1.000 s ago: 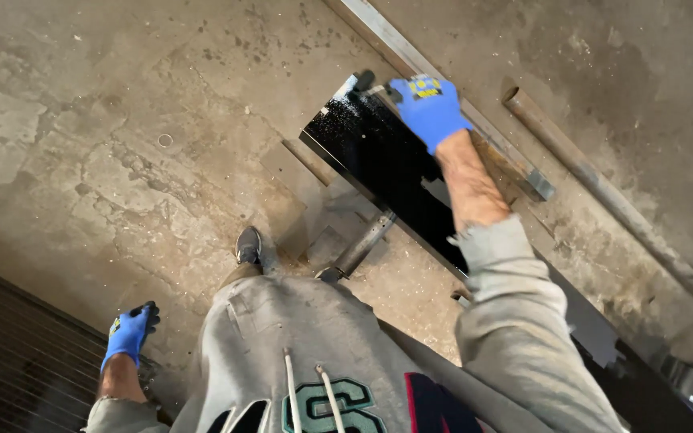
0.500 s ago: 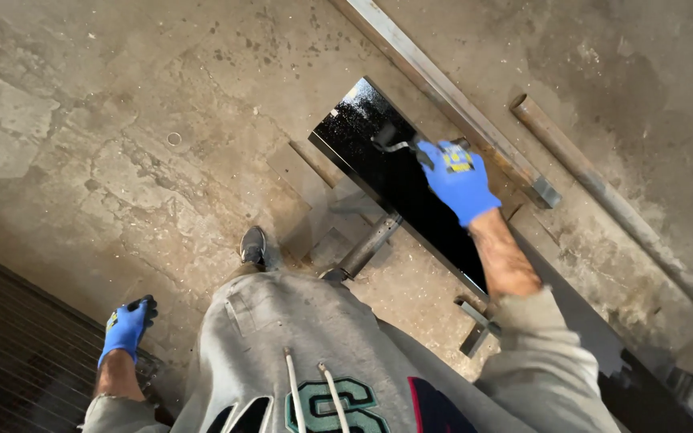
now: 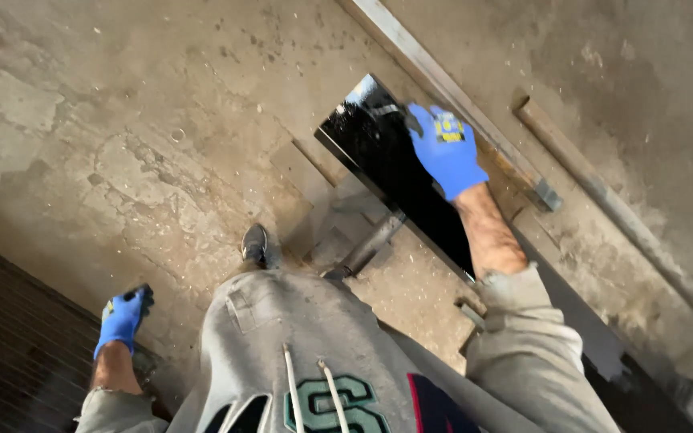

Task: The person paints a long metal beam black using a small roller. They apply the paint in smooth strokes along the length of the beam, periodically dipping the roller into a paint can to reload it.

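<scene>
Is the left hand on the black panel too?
No. Only the right hand rests on the glossy black panel; the left hand is down at the person's side, far from it, by a dark ribbed surface.

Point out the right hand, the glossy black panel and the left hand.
right hand (image 3: 445, 151), head view, on the back of the blue glove.
glossy black panel (image 3: 370, 136), head view, on its shiny top face near the far end.
left hand (image 3: 123, 317), head view, on the blue glove's back.
</scene>
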